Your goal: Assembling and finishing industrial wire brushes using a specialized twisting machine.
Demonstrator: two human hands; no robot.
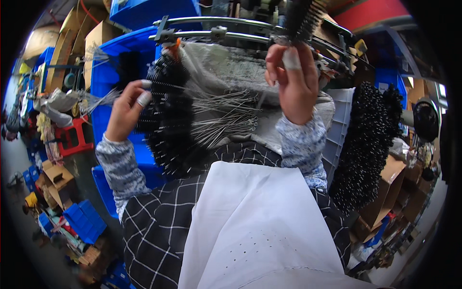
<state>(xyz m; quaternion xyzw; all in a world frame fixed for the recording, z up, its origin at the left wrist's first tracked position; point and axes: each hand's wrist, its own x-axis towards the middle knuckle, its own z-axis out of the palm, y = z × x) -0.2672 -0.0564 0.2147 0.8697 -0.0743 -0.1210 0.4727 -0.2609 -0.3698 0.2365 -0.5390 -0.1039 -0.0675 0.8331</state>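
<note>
By twin steel rails (pixel 240 21), right hand (pixel 297 86) pinches base of black bristle brush (pixel 303 19). Left hand (pixel 126 110), fingers bent beside heaped wire-stemmed brushes (pixel 168 120); cannot tell whether gripping. Risk: raised brush snagging rails if swung low; crossed wire stems (pixel 224 118) tangling if tugged.

Black bristles (pixel 168 115) look rough and matt, the wire stems (pixel 219 126) shiny metal. The rail (pixel 195 34) is polished metal, the blue bin (pixel 99 127) smooth plastic, the grey tray (pixel 340 118) matt plastic, the white cloth (pixel 255 207) smooth but creased.

Black-bristled brushes (pixel 168 120), wire stems (pixel 224 119) to the right
</note>
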